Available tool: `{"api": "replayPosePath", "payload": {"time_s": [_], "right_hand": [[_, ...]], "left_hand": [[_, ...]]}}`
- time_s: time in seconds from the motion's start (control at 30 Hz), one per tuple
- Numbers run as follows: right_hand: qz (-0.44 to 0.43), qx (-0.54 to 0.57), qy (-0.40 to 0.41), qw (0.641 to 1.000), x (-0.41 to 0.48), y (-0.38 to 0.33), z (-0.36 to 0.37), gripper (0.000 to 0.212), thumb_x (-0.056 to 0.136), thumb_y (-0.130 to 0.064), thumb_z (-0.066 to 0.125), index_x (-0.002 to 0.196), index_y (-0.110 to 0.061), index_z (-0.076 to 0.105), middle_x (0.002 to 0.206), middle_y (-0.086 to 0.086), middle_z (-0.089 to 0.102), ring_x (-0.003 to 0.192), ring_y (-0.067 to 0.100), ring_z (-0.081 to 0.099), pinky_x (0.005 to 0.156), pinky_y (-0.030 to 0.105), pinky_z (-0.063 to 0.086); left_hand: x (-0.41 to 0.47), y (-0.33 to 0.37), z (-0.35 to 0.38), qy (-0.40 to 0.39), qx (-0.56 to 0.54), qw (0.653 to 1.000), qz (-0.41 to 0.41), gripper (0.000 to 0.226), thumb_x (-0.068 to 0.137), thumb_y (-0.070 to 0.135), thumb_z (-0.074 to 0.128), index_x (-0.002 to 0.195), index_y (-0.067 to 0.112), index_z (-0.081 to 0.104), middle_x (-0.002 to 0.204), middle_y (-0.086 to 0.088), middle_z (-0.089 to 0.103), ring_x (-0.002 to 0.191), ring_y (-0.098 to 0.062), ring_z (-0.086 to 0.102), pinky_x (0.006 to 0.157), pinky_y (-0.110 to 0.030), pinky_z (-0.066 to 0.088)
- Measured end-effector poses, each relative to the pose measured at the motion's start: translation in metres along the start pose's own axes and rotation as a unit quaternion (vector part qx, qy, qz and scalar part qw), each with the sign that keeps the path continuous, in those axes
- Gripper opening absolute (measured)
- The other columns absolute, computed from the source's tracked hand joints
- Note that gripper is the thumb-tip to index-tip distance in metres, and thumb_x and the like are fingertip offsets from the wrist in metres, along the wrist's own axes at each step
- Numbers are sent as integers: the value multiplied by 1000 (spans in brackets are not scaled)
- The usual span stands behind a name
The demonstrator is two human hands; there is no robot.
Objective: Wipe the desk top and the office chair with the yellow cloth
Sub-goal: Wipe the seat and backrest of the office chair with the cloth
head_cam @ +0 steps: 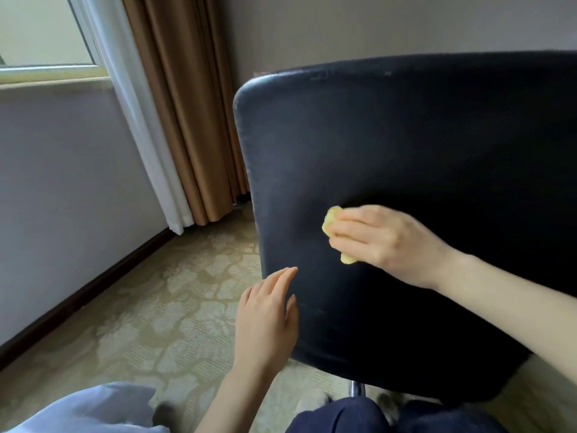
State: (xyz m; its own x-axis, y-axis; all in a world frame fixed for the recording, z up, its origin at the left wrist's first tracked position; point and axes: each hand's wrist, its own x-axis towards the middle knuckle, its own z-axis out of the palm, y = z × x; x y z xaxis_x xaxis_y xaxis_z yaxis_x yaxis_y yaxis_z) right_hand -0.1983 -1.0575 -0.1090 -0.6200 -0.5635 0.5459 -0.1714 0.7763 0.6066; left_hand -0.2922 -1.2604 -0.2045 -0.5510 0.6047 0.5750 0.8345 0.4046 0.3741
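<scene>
Right hand (384,242) presses the bunched yellow cloth (331,223) against the office chair (406,135) back; left hand (268,314) hovers open. Next, likely wiping strokes across remaining upholstery.

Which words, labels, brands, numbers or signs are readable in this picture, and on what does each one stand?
None: no text can be read in this view.
The chair back, the yellow cloth, the curtain, the wall and the carpet bear no writing, label or logo.

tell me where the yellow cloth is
The yellow cloth is right of centre in the head view, under the right hand against the dark chair back.
</scene>
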Motion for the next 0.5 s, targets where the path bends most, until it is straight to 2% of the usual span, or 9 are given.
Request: {"api": "replayPosePath", "payload": {"time_s": [0.13,0.3,0.4,0.5], "right_hand": [[23,-29,93,995,62,15,-4,7,88,-4,64,90,-6,71,106,9,69,107,26,63,89,37,51],[84,-35,176,980,132,14,8,13,84,-3,62,91,-5,73,106,11,69,106,30,63,92,37,44],[101,-42,186,976,148,-2,41,16,83,1,59,81,-6,73,101,9,71,102,26,65,90,36,49],[109,-20,134,985,133,-28,78,40,92,6,38,74,-7,71,92,8,70,95,23,67,89,33,49]], "left_hand": [[11,-2,-6,17,-16,1000,4,51,75,3,73,123,16,61,118,3,65,103,-19,64,85,-26,39],[23,-4,-11,27,-15,1000,-2,41,79,11,58,120,17,62,118,3,66,101,-19,64,83,-29,45],[23,-10,-13,43,10,998,-50,30,78,7,59,104,17,69,103,3,71,87,-21,67,70,-32,50],[21,-17,-19,21,24,990,-136,24,83,6,61,100,19,71,99,4,71,88,-21,66,68,-33,49]]}}
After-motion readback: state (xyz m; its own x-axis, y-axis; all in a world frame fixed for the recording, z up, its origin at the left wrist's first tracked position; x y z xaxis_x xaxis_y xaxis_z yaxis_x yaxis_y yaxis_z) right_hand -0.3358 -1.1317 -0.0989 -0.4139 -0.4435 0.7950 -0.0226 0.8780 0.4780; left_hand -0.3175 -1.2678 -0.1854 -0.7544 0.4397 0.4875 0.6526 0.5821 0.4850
